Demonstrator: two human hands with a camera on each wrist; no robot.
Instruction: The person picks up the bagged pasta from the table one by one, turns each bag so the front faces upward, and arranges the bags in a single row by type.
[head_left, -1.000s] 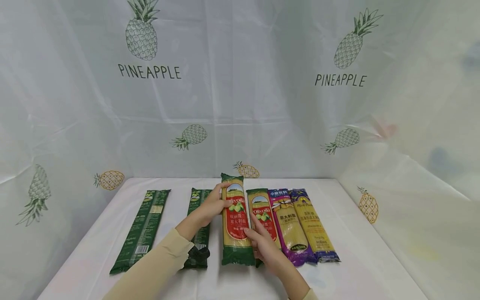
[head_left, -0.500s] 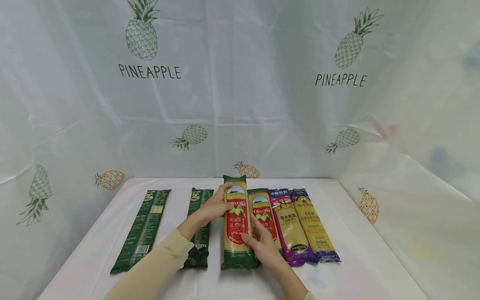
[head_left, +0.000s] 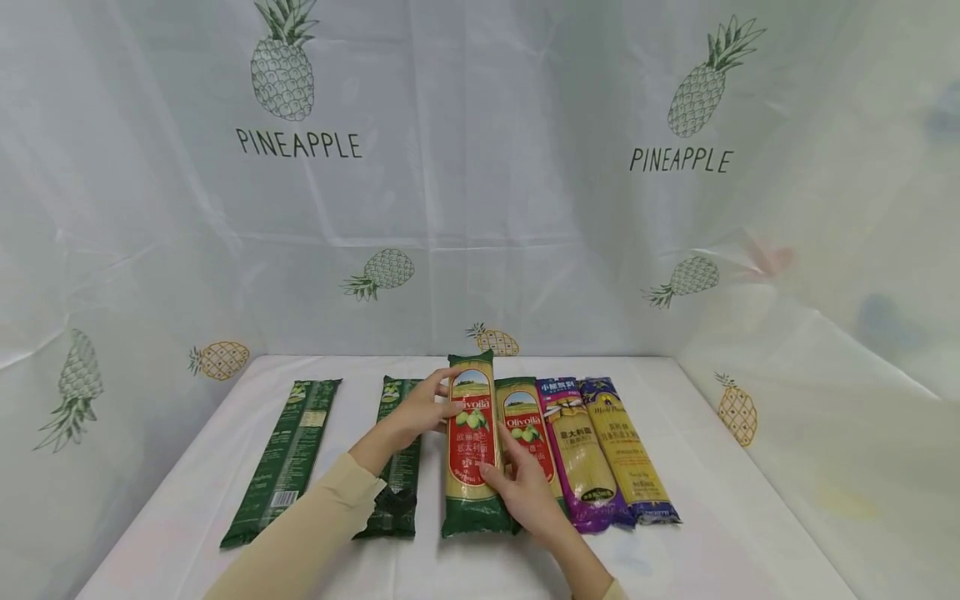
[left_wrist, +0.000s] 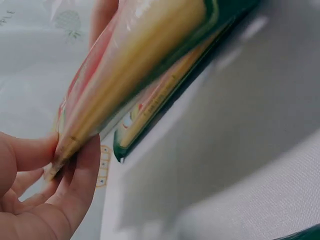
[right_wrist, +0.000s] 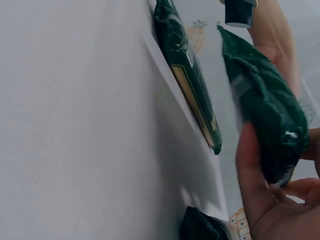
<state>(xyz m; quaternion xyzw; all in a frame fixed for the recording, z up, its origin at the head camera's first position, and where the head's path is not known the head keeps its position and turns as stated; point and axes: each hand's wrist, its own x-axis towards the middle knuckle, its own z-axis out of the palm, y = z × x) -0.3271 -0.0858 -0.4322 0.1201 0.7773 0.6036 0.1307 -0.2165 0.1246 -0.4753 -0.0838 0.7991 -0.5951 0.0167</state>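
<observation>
In the head view, a spaghetti packet [head_left: 471, 492] with a red label and green ends is held at mid-table, its front facing me. My left hand [head_left: 417, 410] grips its upper left edge, thumb on the front. Lower down, my right hand [head_left: 527, 492] holds the right edge with its thumb over the label. The left wrist view has the packet [left_wrist: 135, 60] raised above the white cloth, pinched between thumb and fingers. In the right wrist view, its green back [right_wrist: 265, 105] rests against my right fingers. A matching spaghetti packet [head_left: 528, 425] lies partly behind it.
Right of these lie a purple-ended pasta packet [head_left: 581, 458] and a yellow and blue one [head_left: 630, 450]. Two green packets lie label-down on the left, one farther out [head_left: 281, 462], the other [head_left: 401, 479] beside my left forearm. A pineapple-print curtain [head_left: 480, 208] hangs behind the table.
The held spaghetti packet has shifted slightly right and down, covering more of the matching packet's left edge. My right thumb has slid a little left on the label. The lying packets have stayed put.
</observation>
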